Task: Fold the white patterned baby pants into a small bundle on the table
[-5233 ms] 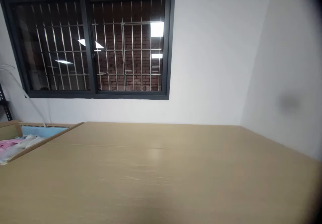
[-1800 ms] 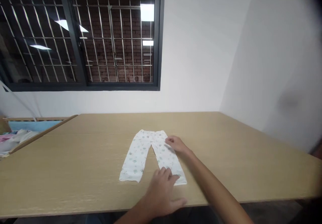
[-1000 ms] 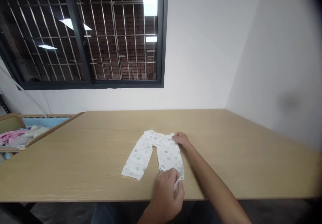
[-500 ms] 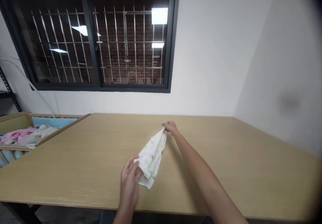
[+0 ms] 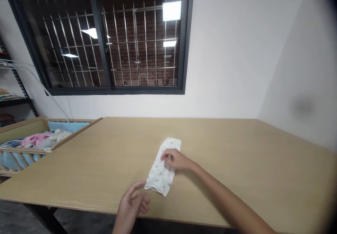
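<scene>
Folded baby pants (image 5: pixel 164 167) lie on the table (image 5: pixel 237 156), a wooden crib (image 5: pixel 23 126) beyond it.

Wooden crib (image 5: pixel 21 127) (barred window (image 5: pixel 100 37) beyond)

This seems to be a plain nursery or baby-care room, perhaps in a home. A wooden crib (image 5: pixel 21 127) with blue padding holds pink and white clothes (image 5: pixel 39 141), beside a long pale wooden worktop (image 5: pixel 210 164). White painted walls (image 5: pixel 226 51), a dark-framed barred window (image 5: pixel 105 41) facing brick, and a black metal shelf rack (image 5: pixel 19 83) complete it.
</scene>
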Tool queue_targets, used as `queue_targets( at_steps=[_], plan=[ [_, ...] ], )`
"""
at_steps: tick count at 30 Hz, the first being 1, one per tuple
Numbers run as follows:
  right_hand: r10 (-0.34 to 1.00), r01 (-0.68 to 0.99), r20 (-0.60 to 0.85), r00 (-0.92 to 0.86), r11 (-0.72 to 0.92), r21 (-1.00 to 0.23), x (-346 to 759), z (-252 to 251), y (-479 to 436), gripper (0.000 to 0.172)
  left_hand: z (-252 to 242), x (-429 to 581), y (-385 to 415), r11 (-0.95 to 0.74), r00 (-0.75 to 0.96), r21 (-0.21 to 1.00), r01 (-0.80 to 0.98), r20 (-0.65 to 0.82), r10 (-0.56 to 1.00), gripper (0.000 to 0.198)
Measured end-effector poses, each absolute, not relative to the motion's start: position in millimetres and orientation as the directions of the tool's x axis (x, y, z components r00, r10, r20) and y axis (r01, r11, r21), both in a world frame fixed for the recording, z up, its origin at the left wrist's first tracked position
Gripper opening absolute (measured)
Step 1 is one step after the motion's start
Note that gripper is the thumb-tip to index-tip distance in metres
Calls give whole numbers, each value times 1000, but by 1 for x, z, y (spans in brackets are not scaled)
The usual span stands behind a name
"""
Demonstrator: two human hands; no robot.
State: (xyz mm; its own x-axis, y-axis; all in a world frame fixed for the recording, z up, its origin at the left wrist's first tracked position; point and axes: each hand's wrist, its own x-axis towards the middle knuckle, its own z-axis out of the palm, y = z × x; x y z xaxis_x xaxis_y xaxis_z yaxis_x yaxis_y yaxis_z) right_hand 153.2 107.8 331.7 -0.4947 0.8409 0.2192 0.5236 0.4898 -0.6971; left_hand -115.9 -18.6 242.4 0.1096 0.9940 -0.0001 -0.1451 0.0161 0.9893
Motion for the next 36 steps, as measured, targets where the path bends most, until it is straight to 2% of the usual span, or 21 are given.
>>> queue_targets(
  at_steps=[2, 4, 6, 8, 9, 15, 18, 19, 22, 27, 29, 32, 34, 36],
  plan=[
    [759, 510, 192, -622, 578, -636, 156, 323, 80, 41, 233, -125, -3, -193, 110, 975, 115, 180, 977, 50],
    [715, 516, 192, -672, 639, -571, 158, 315, 61, 46, 227, -129, 11, -402, 155, 840, 365, 370, 916, 36],
    [712, 531, 229, -664, 664, -527, 158, 308, 52, 37, 224, -129, 21, -530, 224, 679, 508, 490, 843, 36],
    [714, 534, 288, -638, 680, -502, 159, 305, 49, 21, 224, -125, 28, -574, 276, 591, 567, 520, 808, 32],
    [719, 535, 314, -619, 680, -502, 160, 305, 49, 16, 225, -123, 30, -579, 283, 570, 583, 525, 803, 29],
    [732, 529, 413, -541, 678, -510, 164, 312, 41, 21, 239, -118, 37, -638, 338, 546, 544, 553, 762, 27],
    [648, 513, 438, -623, 761, -397, 153, 298, 30, 39, 245, -119, 38, -646, 343, 567, 511, 555, 758, 27],
    [618, 519, 464, -635, 786, -336, 148, 293, 27, 40, 247, -119, 38, -647, 336, 567, 510, 561, 757, 28],
    [560, 562, 573, -598, 803, -198, 139, 290, 22, 13, 254, -121, 41, -670, 325, 535, 514, 602, 729, 29],
    [525, 540, 673, -521, 813, -217, 148, 319, 15, 3, 259, -129, 45, -714, 372, 474, 515, 626, 685, 29],
    [543, 521, 636, -548, 817, -249, 152, 321, 10, 5, 252, -132, 47, -722, 437, 469, 509, 582, 686, 31],
    [604, 511, 502, -619, 795, -326, 153, 307, 1, 23, 232, -134, 50, -708, 501, 483, 515, 501, 706, 35],
    [634, 513, 417, -651, 773, -373, 153, 294, -3, 37, 218, -134, 51, -710, 507, 475, 520, 498, 704, 39],
    [666, 529, 358, -654, 742, -413, 156, 286, -6, 41, 210, -133, 49, -738, 505, 440, 511, 540, 673, 37]
  ],
)
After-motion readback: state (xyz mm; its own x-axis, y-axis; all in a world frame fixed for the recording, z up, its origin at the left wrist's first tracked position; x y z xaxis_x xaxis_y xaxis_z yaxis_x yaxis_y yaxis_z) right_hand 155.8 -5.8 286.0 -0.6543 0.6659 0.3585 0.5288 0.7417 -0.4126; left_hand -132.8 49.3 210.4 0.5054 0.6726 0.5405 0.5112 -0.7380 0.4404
